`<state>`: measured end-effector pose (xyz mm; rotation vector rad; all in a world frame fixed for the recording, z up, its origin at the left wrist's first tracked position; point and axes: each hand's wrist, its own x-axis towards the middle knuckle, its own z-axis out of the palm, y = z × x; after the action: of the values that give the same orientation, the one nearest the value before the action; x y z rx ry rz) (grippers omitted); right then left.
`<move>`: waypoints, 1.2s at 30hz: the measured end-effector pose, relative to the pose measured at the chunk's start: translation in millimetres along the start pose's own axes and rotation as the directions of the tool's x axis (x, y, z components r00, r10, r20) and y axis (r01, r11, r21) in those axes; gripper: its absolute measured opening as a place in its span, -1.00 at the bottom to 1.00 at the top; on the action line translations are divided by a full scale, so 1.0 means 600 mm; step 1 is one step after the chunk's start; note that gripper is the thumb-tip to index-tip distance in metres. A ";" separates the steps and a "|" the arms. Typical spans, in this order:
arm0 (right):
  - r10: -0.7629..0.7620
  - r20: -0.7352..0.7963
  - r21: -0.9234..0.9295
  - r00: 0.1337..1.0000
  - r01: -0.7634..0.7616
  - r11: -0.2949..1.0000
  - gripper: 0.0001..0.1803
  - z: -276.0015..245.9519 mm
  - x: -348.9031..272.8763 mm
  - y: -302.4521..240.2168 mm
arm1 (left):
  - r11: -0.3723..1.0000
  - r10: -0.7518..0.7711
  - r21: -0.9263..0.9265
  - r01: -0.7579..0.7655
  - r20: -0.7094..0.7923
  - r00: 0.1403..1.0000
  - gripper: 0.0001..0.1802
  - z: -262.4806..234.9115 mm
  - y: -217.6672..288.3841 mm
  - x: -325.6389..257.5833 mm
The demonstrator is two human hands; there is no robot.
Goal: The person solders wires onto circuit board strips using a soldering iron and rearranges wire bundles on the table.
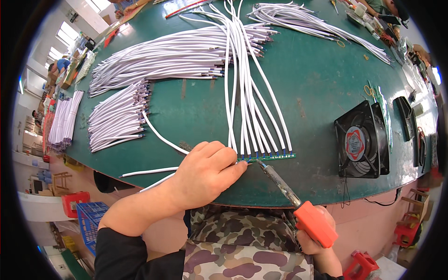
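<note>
My right hand (311,233) grips a soldering iron (308,219) by its orange-red handle. The iron's tip meets the edge of a narrow green circuit board strip (284,157) lying near the table's front edge. Several white cables (247,112) fan away from this strip, joined to it by short blue leads. At the strip's left end, my left hand (205,172) is closed, thumb and fingers pinched beside the board. A white cable (163,139) runs in behind that hand, and a thin lead shows at the fingertips; the grip itself is partly hidden.
Bundles of white cables (154,60) cover the far left of the green table (312,121), with a shorter pile (116,116) nearer. Another bundle (298,21) lies far right. A black fan (361,142) stands at right. Loose cables (149,172) lie by my left forearm.
</note>
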<state>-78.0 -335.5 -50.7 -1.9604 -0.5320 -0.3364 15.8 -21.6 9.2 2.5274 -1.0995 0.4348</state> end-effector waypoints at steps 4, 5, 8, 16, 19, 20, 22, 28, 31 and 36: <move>-0.053 0.003 -0.063 0.999 0.053 0.997 -0.81 0.004 0.008 -0.002 | 1.000 0.009 -0.010 -0.008 0.037 0.999 -0.71 -0.002 -0.002 0.003; -0.053 0.006 -0.062 0.999 0.053 0.997 -0.81 0.004 0.008 -0.001 | 1.000 0.009 -0.016 -0.008 0.043 0.999 -0.71 -0.002 -0.002 0.003; -0.064 0.016 -0.081 0.998 0.065 0.995 -0.79 0.003 0.005 0.001 | 1.000 0.010 -0.009 -0.009 0.062 0.998 -0.70 -0.002 -0.004 0.006; -0.043 0.095 -0.168 0.995 0.059 0.984 -0.69 -0.003 0.005 -0.001 | 0.999 0.021 -0.026 -0.020 0.063 0.998 -0.69 -0.001 -0.010 0.004; -0.060 0.086 -0.183 0.995 0.074 0.980 -0.69 -0.002 -0.002 0.004 | 0.999 0.022 -0.028 -0.021 0.062 0.998 -0.69 -0.001 -0.012 0.004; -0.060 0.090 -0.184 0.994 0.075 0.980 -0.69 -0.002 -0.002 0.004 | 0.999 0.023 -0.030 -0.021 0.069 0.997 -0.69 -0.001 -0.012 0.004; -0.086 0.081 -0.178 0.993 0.100 0.979 -0.71 -0.001 -0.001 0.005 | 0.999 0.021 -0.037 -0.018 0.070 0.997 -0.70 -0.001 -0.013 0.003; -0.082 0.060 -0.235 0.995 0.094 0.967 -0.68 0.002 -0.006 0.004 | 0.999 0.021 -0.047 -0.018 0.065 0.998 -0.70 -0.001 -0.014 0.004; -0.073 0.101 -0.207 0.992 0.092 0.974 -0.66 0.000 0.000 0.002 | 0.999 0.018 -0.050 -0.014 0.075 0.997 -0.70 -0.001 -0.014 0.003; -0.070 0.106 -0.176 0.992 0.088 0.980 -0.66 0.000 0.006 0.001 | 0.998 0.022 -0.058 -0.019 0.058 0.998 -0.70 0.001 -0.015 0.004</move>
<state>-74.5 -335.1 -49.2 -2.1435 -0.6647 -0.3485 23.9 -17.7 7.7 2.4951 -1.1439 0.3321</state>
